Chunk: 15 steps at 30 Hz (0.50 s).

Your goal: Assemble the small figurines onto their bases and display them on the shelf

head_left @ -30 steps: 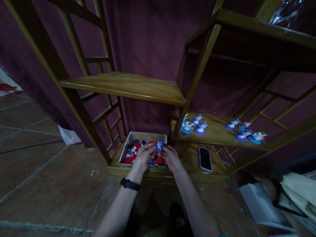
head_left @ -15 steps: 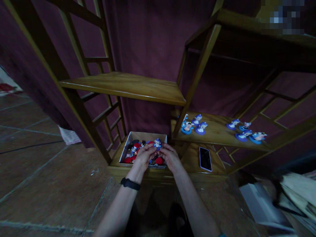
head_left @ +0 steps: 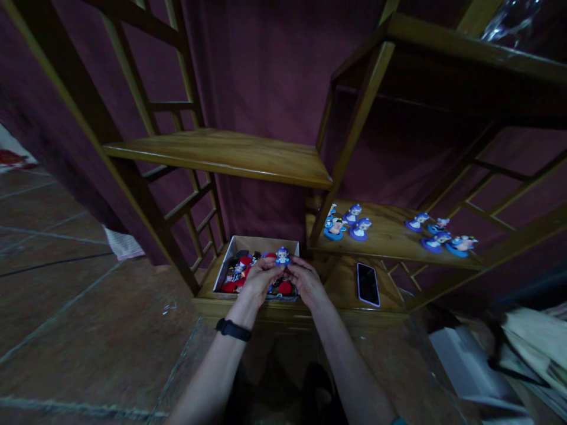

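1. The left hand, with a black band at its wrist, pinches one side of a small purple-and-white figurine with a rounded base.
2. The right hand grips the other side of this figurine, which is upright between the fingertips, above the right half of the box.
3. The open cardboard box with pale walls sits at the left end of the brown wooden bottom shelf. Red rounded pieces and small multicoloured figures lie jumbled inside.
4. A black-screened phone with a lilac edge lies near the bottom shelf's front right corner.
5. Farther back, the raised wooden shelf carries purple-based figurines and blue-based figurines: one group by its left end, another towards its right end.
6. Behind everything hangs a dark maroon curtain.
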### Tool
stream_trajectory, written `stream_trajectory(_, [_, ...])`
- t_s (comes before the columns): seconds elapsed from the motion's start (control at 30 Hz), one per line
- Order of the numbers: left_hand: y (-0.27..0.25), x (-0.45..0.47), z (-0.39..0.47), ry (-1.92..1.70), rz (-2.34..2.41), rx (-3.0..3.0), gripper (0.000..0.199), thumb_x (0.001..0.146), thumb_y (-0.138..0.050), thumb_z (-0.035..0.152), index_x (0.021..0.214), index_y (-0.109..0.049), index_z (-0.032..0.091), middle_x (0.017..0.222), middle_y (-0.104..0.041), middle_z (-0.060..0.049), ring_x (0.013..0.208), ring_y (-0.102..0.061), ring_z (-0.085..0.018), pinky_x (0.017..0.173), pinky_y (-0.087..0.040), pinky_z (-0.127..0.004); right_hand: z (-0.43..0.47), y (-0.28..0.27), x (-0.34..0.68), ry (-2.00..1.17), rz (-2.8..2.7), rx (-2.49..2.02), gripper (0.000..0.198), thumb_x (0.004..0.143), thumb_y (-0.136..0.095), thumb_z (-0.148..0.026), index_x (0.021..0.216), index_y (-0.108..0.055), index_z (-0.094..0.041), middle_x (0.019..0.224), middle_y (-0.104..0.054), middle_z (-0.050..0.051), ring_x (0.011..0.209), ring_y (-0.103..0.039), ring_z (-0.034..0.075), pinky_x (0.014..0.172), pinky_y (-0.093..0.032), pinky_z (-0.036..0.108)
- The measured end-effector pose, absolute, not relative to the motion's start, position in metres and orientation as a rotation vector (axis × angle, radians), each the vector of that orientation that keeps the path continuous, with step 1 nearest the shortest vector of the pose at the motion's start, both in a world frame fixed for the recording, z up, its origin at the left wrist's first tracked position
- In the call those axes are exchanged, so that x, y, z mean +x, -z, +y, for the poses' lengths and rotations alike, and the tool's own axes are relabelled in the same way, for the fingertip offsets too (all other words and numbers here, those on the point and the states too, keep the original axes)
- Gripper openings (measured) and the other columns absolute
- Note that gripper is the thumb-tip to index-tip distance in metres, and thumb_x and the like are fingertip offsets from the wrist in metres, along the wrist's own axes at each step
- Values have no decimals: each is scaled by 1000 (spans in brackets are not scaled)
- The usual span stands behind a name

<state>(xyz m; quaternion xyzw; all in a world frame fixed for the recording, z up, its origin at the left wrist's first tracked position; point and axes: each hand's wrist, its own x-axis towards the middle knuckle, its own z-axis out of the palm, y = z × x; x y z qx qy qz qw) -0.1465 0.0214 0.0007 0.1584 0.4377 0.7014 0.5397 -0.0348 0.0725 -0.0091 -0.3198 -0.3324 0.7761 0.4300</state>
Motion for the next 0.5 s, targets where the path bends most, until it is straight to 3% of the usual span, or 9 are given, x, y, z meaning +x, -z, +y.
stream_trajectory(0.27, [2, -148, 23, -1618, 1053, 462, 49, 49, -80, 9, 93, -60, 12, 71, -67, -2, 60, -61, -10, 58, -45, -20, 71, 7, -34, -1950, -870, -777, 34, 55, -74, -17, 88, -67, -16, 83, -71, 4, 76, -63, 15, 74, -48, 29])
stream_trajectory(0.5, [-2, -147, 22, -1583, 1041, 477, 47, 47, -81, 10, 91, -64, 11, 76, -69, -5, 65, -62, -11, 64, -46, -21, 72, 7, -35, -1912, -823, -793, 32, 54, -75, -18, 85, -66, -16, 86, -71, 5, 78, -64, 16, 74, -50, 31])
